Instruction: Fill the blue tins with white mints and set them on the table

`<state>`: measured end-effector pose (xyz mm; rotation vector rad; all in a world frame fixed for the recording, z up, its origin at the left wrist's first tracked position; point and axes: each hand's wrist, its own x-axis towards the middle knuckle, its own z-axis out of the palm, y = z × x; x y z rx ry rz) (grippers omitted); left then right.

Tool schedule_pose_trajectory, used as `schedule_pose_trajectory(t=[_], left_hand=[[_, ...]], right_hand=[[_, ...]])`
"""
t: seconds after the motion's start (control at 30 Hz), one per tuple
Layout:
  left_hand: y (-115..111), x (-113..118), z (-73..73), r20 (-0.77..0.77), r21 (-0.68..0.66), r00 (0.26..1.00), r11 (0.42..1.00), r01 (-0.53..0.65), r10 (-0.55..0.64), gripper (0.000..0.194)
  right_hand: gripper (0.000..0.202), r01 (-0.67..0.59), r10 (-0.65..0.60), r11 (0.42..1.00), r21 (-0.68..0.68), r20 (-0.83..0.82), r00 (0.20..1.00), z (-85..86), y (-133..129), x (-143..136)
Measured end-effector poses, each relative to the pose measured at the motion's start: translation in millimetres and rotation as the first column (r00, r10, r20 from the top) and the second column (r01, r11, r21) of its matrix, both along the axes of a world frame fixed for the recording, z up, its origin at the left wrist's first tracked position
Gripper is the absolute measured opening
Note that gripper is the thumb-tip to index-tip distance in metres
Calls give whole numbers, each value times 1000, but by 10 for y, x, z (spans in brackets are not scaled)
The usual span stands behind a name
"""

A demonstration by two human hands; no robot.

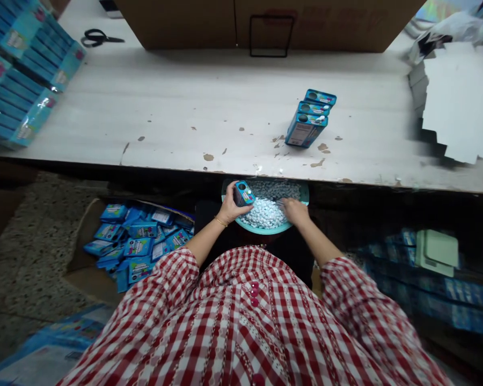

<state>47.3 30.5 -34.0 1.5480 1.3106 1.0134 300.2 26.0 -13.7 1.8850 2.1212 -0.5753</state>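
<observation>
Over the left side of a round turquoise basin (pixel 271 231), the left hand (pixel 226 209) holds a small blue printed box (pixel 244 194) by its sides — while the right hand (pixel 297 212), fingers bunched, is down at the small white pellets (pixel 264 215); whether it grips anything, I cannot tell. On the chipped white tabletop (pixel 165 107) beyond, three matching blue boxes (pixel 306 134) stand in a row.

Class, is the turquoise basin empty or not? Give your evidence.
Not empty: the turquoise basin holds many small white pellets, heaped near the right hand.
</observation>
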Motion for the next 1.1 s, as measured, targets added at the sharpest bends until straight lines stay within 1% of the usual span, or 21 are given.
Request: schedule_pose_trajectory(t=[0.03, 0.1, 0.17, 0.23, 0.3, 0.37, 0.47, 0.53, 0.6, 0.67, 0.77, 0.83, 0.93, 0.97, 1.03, 1.1], left_hand=[[21, 55, -18, -5, 7, 1000, 1000, 14, -14, 90], [49, 167, -26, 0, 2, 999, 999, 40, -40, 90], [52, 249, 0, 39, -23, 997, 998, 64, -63, 90], [29, 270, 53, 89, -44, 992, 995, 90, -86, 90], [-8, 219, 123, 121, -37, 988, 995, 97, -92, 91], [-42, 115, 195, 120, -16, 990, 997, 72, -69, 91], [-68, -54, 266, 49, 22, 999, 1000, 14, -15, 91], [-68, -114, 277, -25, 56, 1000, 998, -13, 15, 90], [-59, -109, 269, -95, 96, 995, 995, -27, 36, 90], [-43, -49, 257, -166, 126, 985, 992, -14, 35, 91], [-17, 79, 250, -267, 162, 964, 986, 41, 4, 91], [-6, 152, 252, -315, 195, 949, 977, 80, -15, 90], [-11, 218, 253, -373, 235, 928, 965, 119, -24, 89], [-18, 232, 253, -391, 242, 920, 962, 130, -26, 88], [-35, 257, 255, -418, 247, 908, 958, 147, -32, 86], [-48, 281, 258, -430, 244, 902, 957, 155, -36, 86]], right_hand=[[36, 10, -10, 1000, 5, -40, 999, -85, 24, -96], [36, 25, -24, 1000, 12, -97, 995, -187, 79, -208], [35, 26, -25, 1000, 5, -123, 992, -229, 120, -203], [35, 30, -30, 1000, -5, -177, 984, -245, 137, -126], [35, 52, -55, 998, -17, -293, 955, -257, 135, -33], [34, 88, -92, 996, -29, -440, 893, -259, 126, 52], [34, 134, -122, 991, -22, -587, 800, -195, 121, 171], [35, 140, -110, 990, -3, -638, 762, -71, 130, 249], [35, 115, -67, 993, 30, -658, 750, 121, 152, 308], [35, 77, -16, 995, 67, -646, 763, 361, 186, 327], [33, -5, 60, 995, 96, -577, 814, 735, 252, 258], [33, -76, 113, 992, 96, -477, 872, 956, 296, 162], [33, -169, 185, 982, 90, -221, 958, 1220, 342, -27], [32, -199, 208, 977, 82, -127, 970, 1289, 351, -99], [31, -260, 259, 964, 56, 32, 965, 1400, 357, -252], [30, -304, 297, 952, 30, 131, 946, 1485, 353, -403]])
